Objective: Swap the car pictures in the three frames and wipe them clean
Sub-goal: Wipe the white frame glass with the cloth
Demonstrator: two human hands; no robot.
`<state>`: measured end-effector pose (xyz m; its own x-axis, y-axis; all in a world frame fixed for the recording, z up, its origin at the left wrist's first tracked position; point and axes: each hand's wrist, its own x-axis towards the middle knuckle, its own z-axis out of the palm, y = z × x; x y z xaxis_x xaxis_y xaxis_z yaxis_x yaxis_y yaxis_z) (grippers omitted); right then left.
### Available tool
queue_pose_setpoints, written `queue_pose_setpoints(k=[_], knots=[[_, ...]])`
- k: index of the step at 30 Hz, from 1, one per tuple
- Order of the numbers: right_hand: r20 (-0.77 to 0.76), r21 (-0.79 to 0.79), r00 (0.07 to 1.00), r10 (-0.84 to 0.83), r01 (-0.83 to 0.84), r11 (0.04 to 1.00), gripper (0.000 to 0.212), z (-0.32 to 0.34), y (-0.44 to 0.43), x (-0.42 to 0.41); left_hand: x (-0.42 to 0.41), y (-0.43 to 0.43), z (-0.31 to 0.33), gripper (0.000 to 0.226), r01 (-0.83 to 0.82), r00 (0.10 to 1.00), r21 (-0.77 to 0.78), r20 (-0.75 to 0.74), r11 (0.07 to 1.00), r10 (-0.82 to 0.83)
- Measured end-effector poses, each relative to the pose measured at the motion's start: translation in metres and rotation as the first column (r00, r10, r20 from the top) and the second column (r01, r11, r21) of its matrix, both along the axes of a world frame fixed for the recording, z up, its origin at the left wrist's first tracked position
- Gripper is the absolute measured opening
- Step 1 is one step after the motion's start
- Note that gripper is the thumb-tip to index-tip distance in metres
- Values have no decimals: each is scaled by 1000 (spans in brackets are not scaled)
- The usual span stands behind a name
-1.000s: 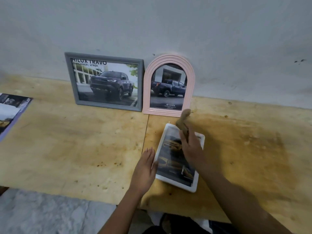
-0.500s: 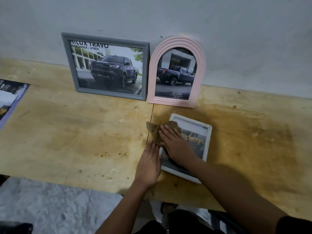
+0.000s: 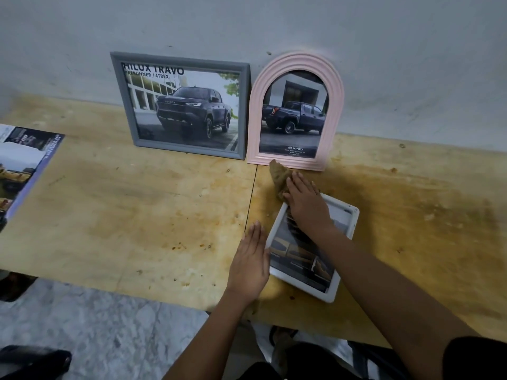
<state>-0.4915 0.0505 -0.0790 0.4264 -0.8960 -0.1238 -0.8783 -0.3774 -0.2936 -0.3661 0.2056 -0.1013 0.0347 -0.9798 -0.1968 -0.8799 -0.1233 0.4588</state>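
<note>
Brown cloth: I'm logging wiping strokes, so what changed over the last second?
The right hand swept the brown cloth over the white frame and past its far corner, toward the pink frame. The left hand stayed flat against the white frame's left edge.

A pale plywood counter (image 3: pixel 137 215), mottled with brown and yellow stains and small dark specks, is made of two boards meeting at a thin dark seam (image 3: pixel 251 198) near its middle. A car brochure (image 3: pixel 24 165) lies flat at the counter's left end, partly cut off by the picture's edge. Behind the counter rises a scuffed grey-white wall (image 3: pixel 384 64). Below the counter's near edge is a grey marbled floor (image 3: pixel 96 333), with a dark shoe (image 3: pixel 33 360) on it at the lower left.
</note>
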Motion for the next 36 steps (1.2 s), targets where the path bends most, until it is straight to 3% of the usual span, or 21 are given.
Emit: queue_pose_setpoints(k=[5, 8, 13, 20, 25, 33, 36], knots=[[233, 107, 970, -68, 44, 993, 46, 1, 0, -18, -12, -2, 8, 52, -79, 996, -52, -54, 996, 76], [235, 185, 972, -3, -42, 982, 48, 6, -7, -26, -15, -25, 14, 52, -67, 992, -61, -112, 996, 60], [213, 217, 975, 57, -104, 970, 49, 10, -14, -32, -14, -68, 11, 55, 42, 999, 16, 33, 999, -43], [343, 210, 920, -190, 122, 970, 42, 1, -6, -52, -20, -67, 6, 53, 24, 998, 1, 53, 1000, -24], [266, 135, 940, -212, 181, 974, 40, 6, 4, -82, -20, -65, 3, 54, 12, 1000, -32, 28, 999, -11], [-34, 42, 975, -221, 223, 974, 43, 13, 12, -111, -20, -64, -1, 63, 18, 997, -24, 73, 1000, -16], [-32, 23, 966, -257, 258, 966, 42, 17, 24, -117, -22, -65, 0, 64, 24, 996, -19, 83, 1000, -23]])
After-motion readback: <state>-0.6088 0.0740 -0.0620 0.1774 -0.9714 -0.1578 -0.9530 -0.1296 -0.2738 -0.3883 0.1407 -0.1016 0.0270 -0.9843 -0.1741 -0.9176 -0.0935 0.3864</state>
